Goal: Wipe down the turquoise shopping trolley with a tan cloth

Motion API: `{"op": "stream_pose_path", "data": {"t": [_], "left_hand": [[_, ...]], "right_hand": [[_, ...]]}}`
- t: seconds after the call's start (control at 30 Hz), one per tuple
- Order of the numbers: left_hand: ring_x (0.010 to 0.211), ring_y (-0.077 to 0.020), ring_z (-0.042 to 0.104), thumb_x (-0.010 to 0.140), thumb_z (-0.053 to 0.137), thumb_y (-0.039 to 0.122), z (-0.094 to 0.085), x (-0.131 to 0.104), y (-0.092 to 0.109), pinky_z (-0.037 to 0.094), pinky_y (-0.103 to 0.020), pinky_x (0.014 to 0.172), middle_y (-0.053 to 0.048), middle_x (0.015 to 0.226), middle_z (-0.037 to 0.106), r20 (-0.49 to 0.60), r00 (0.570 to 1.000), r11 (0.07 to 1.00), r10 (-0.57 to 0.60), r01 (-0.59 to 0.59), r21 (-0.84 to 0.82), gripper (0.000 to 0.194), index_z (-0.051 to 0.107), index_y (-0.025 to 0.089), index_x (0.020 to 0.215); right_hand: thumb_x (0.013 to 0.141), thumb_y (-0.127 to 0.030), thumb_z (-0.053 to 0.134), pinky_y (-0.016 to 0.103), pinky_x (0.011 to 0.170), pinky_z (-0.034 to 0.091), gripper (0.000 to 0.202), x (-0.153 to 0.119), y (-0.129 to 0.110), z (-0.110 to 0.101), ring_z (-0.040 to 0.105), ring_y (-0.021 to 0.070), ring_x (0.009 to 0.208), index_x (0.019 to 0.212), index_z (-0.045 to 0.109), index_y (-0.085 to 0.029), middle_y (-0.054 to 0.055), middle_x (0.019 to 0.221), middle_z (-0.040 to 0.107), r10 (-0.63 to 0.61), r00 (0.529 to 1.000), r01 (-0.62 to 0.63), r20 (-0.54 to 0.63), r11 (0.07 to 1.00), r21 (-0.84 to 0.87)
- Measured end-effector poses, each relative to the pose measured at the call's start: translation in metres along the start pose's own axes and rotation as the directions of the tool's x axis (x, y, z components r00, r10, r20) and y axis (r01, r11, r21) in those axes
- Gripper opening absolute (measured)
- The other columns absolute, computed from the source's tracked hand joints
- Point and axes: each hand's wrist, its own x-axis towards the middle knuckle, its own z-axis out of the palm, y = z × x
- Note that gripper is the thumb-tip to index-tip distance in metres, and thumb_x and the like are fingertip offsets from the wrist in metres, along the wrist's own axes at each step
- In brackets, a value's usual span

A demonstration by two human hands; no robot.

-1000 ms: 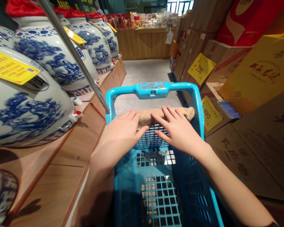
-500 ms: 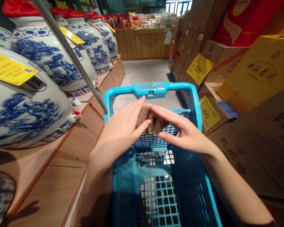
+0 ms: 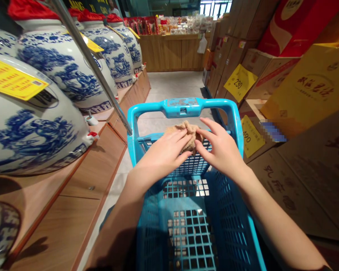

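Note:
A crumpled tan cloth is between my two hands, above the inside of a blue plastic shopping cart. My left hand lies over the cloth from the left, its fingers wrapped against it. From the right, my right hand touches the cloth's edge with its fingers spread apart. The cart's blue handle passes just beyond both hands. Part of the cloth is hidden under my left fingers.
Large blue-and-white jars stand on a wooden cabinet at the left, beside a slanting metal pole. Stacked cartons and a yellow bag line the right. Packaged goods sit on a counter ahead.
My left hand has moved right and now covers more of the cloth. My right hand has shifted right, its fingers more spread. The cloth has changed shape and shows more.

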Motion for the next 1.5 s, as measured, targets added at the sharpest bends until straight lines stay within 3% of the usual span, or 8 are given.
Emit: {"op": "stream_pose_path", "data": {"t": [0.17, 0.47, 0.63, 0.73, 0.9, 1.1, 1.3, 1.5], "left_hand": [[0.160, -0.0226, 0.044, 0.106, 0.053, 0.025, -0.001, 0.000, 0.002, 0.034, -0.041, 0.135, -0.011, 0.171, 0.049, -0.017, 0.999, 0.999, 0.034, -0.034, -0.026, 0.053, 0.054, 0.018, 0.158], [0.153, -0.0306, 0.053, 0.110, 0.053, 0.035, -0.017, -0.009, 0.004, 0.043, -0.044, 0.129, -0.018, 0.163, 0.057, -0.016, 0.942, 0.927, -0.335, 0.332, 0.175, 0.051, 0.058, 0.009, 0.154], [0.153, -0.0314, 0.054, 0.111, 0.053, 0.033, -0.020, -0.005, 0.009, 0.045, -0.042, 0.127, -0.019, 0.163, 0.056, 0.039, 0.910, 0.884, -0.413, 0.390, 0.256, 0.050, 0.058, 0.006, 0.154], [0.154, -0.0319, 0.053, 0.111, 0.052, 0.032, -0.021, -0.004, 0.010, 0.044, -0.043, 0.128, -0.020, 0.163, 0.055, 0.056, 0.903, 0.879, -0.427, 0.399, 0.261, 0.051, 0.057, 0.004, 0.155], [0.153, -0.0305, 0.054, 0.111, 0.052, 0.034, -0.021, -0.009, 0.002, 0.044, -0.043, 0.128, -0.018, 0.163, 0.057, 0.049, 0.914, 0.895, -0.403, 0.383, 0.227, 0.050, 0.060, 0.009, 0.153], [0.153, -0.0295, 0.054, 0.109, 0.054, 0.033, -0.017, -0.010, -0.005, 0.044, -0.042, 0.127, -0.017, 0.162, 0.058, 0.022, 0.923, 0.901, -0.385, 0.370, 0.227, 0.049, 0.061, 0.011, 0.152], [0.153, -0.0303, 0.054, 0.109, 0.057, 0.033, -0.020, -0.011, -0.005, 0.043, -0.044, 0.129, -0.017, 0.163, 0.056, 0.037, 0.927, 0.911, -0.373, 0.359, 0.203, 0.048, 0.063, 0.011, 0.151], [0.150, -0.0316, 0.057, 0.109, 0.055, 0.031, -0.018, -0.008, 0.001, 0.048, -0.044, 0.125, -0.019, 0.160, 0.059, 0.012, 0.924, 0.901, -0.381, 0.369, 0.226, 0.048, 0.063, 0.008, 0.150]], "right_hand": [[0.106, -0.033, 0.051, 0.058, 0.134, 0.039, 0.064, -0.003, -0.007, 0.004, 0.040, 0.0285, 0.164, 0.168, 0.043, -0.024, 0.010, 0.174, 0.045, -0.199, 0.961, 0.184, 0.192, 0.979, 0.091], [0.110, -0.035, 0.047, 0.048, 0.111, 0.061, 0.040, 0.002, -0.011, -0.024, 0.069, 0.0334, 0.138, 0.113, 0.082, -0.017, 0.016, 0.140, 0.076, 0.145, 0.973, -0.073, 0.182, 0.934, -0.351], [0.101, -0.043, 0.064, 0.064, 0.118, 0.052, 0.054, -0.003, -0.012, -0.014, 0.051, 0.0442, 0.153, 0.149, 0.065, -0.019, 0.017, 0.158, 0.063, 0.056, 0.969, 0.039, 0.239, 0.927, -0.374], [0.100, -0.043, 0.064, 0.070, 0.127, 0.040, 0.063, -0.005, -0.006, -0.008, 0.040, 0.0435, 0.161, 0.159, 0.055, -0.022, 0.014, 0.168, 0.053, -0.032, 0.960, 0.125, 0.278, 0.937, -0.325], [0.107, -0.043, 0.049, 0.061, 0.122, 0.051, 0.049, -0.005, 0.013, -0.024, 0.048, 0.0371, 0.157, 0.143, 0.070, -0.016, 0.017, 0.156, 0.065, 0.117, 0.965, -0.029, 0.236, 0.937, -0.348], [0.098, -0.042, 0.063, 0.063, 0.125, 0.049, 0.069, -0.006, 0.011, -0.023, 0.043, 0.0400, 0.160, 0.160, 0.053, -0.011, 0.020, 0.170, 0.048, -0.003, 0.950, 0.100, 0.312, 0.950, -0.297], [0.106, -0.038, 0.051, 0.053, 0.116, 0.059, 0.043, -0.008, 0.015, -0.034, 0.062, 0.0344, 0.146, 0.135, 0.074, -0.016, 0.017, 0.153, 0.068, 0.078, 0.964, 0.001, 0.254, 0.954, -0.299], [0.100, -0.031, 0.059, 0.059, 0.126, 0.048, 0.059, -0.003, 0.007, -0.016, 0.055, 0.0338, 0.153, 0.157, 0.058, -0.016, 0.015, 0.162, 0.059, -0.103, 0.962, 0.148, 0.254, 0.975, -0.165]]}}
